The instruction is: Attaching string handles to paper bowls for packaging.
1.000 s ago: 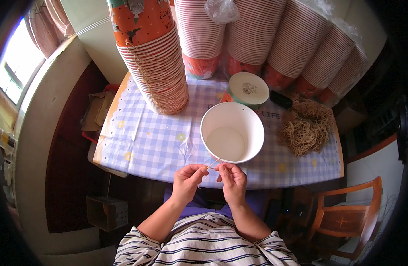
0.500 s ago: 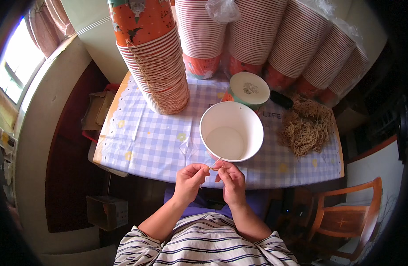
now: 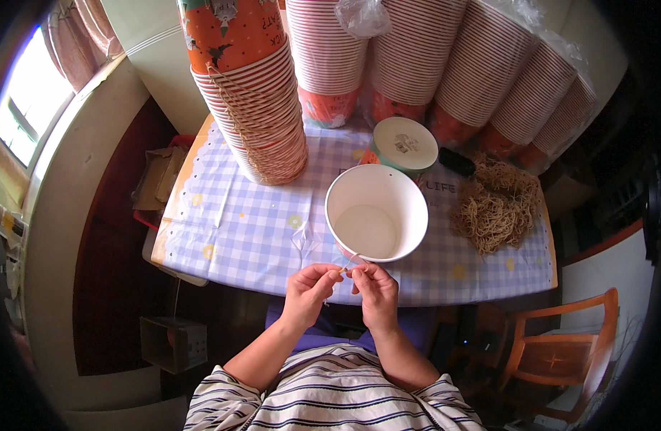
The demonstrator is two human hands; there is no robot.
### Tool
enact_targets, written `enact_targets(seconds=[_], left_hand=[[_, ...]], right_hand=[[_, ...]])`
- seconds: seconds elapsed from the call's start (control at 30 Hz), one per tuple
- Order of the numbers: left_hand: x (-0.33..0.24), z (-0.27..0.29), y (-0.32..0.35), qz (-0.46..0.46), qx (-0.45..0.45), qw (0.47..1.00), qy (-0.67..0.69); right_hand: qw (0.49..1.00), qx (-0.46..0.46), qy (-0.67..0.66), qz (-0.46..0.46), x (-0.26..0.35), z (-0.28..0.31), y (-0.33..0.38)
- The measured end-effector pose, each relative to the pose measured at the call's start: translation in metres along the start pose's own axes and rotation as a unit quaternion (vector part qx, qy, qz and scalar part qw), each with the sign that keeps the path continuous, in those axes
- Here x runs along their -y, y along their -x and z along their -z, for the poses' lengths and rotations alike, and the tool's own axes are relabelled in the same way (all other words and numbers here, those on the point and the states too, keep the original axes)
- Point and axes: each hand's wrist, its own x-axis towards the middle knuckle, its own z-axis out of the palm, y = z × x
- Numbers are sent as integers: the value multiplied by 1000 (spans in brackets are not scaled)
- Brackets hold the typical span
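A white-lined paper bucket (image 3: pixel 375 213) stands open side up near the table's front edge. At its near rim a thin tan cord (image 3: pixel 352 258) rises in a small loop. My left hand (image 3: pixel 308 289) pinches one part of the cord between thumb and forefinger. Close beside it, my right hand (image 3: pixel 376 293) pinches another part, the two sets of fingertips almost touching. Whether the cord is knotted is too small to make out. Just behind the bucket an upside-down paper bucket (image 3: pixel 406 144) shows its pale round base.
On the checked tablecloth (image 3: pixel 255 226), a tall stack of orange buckets (image 3: pixel 262 118) with cord handles rises at the left. Several wrapped bucket stacks (image 3: pixel 416 54) line the back. A heap of tan cords (image 3: pixel 497 205) lies right, by a black object (image 3: pixel 457 162). A wooden chair (image 3: pixel 560 352) stands lower right.
The cord loop at the bucket's near rim has shifted slightly, and my fingertips have moved a little. Both hands still pinch the cord; the bucket has barely moved.
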Motion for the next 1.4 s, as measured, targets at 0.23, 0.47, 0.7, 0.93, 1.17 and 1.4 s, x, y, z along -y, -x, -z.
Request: enact_targets(seconds=[0.23,0.47,0.7,0.93,1.17,1.4], left_hand=[[-6,-9,1,-63,55,984,-159],[-5,-13,-2,-65,41,989,-125],[-12,-9,1,-69,19,973,-218],[-17,1,1,-53,25,988,-143],[-16,-7,-1,-60,42,987,-140],[-14,-6,0,-62,25,985,-159]], right_hand=[[999,7,43,15,2,0,0],[997,20,72,21,1,4,0],[999,4,50,21,5,-1,1],[998,-4,56,15,4,-3,1],[999,5,50,18,2,-3,2],[997,11,72,20,1,-4,3]])
